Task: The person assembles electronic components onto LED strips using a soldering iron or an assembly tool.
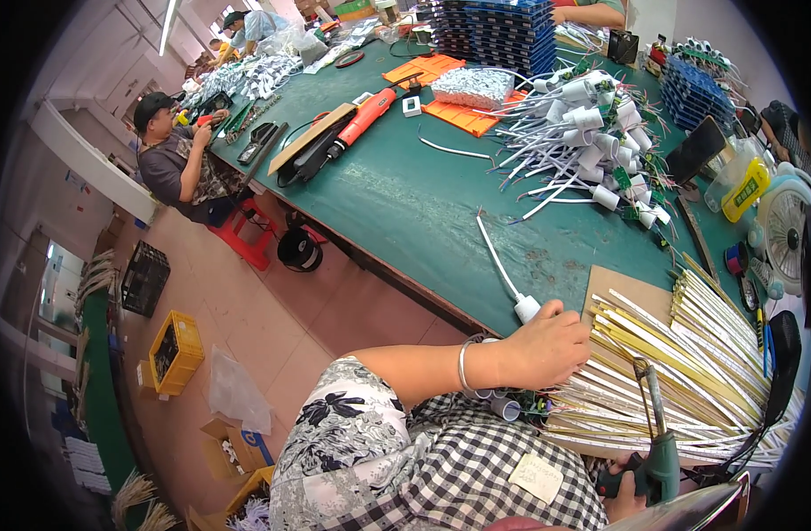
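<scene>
My left hand [547, 347] is closed, with its fingers curled down over the near ends of the strips; whatever they pinch is hidden below them. Just beyond its knuckles lies a white cylindrical cap [526, 307] with a white cable stretching away over the table. White cylinders [504, 408] and coloured wires show beneath my wrist. Low in the view, my right hand [626, 497] is wrapped round the handle of a green soldering gun [662, 469], whose metal barrel points up over the strips. Many thin white and yellow strips [635, 363] lie spread on a brown board [604, 283].
A heap of white caps with cables and green circuit boards [591, 133] lies across the green table [379, 203]. An orange electric screwdriver [367, 115], stacked blue trays [494, 35] and a small fan [784, 226] stand around. A co-worker [171, 146] sits at the far left.
</scene>
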The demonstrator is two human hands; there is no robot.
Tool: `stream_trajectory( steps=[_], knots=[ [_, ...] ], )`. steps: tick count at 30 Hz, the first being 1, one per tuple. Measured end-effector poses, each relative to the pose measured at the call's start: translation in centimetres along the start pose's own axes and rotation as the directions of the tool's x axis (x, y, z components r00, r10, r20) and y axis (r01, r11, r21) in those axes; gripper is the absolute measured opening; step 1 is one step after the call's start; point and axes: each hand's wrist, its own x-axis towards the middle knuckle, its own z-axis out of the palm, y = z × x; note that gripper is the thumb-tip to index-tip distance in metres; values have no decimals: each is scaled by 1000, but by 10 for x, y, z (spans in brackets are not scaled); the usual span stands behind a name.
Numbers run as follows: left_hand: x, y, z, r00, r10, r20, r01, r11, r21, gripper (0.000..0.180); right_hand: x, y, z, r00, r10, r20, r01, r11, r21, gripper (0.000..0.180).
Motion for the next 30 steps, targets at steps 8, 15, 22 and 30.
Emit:
stream_trajectory(
  steps=[8, 15, 22, 30],
  knots=[
    [-1, -6, 1, 994, 36, 99, -21, 988, -153, 5, -7, -3, 6, 999, -23, 47, 26, 997, -72, 52],
    [2, -6, -4, 998, 39, 52, -33, 994, -106, 7, -5, -2, 10, 995, -37, 89, 48, 991, -128, 51],
    [-1, 4, -6, 1000, -19, -23, 20, 997, 71, 8, -11, -3, 9, 990, -44, 131, 69, 980, -188, 51],
    [-2, 13, -2, 992, -79, 94, 77, 997, 30, 9, -38, -17, 4, 991, -45, 125, 79, 957, -280, 50]
  ],
)
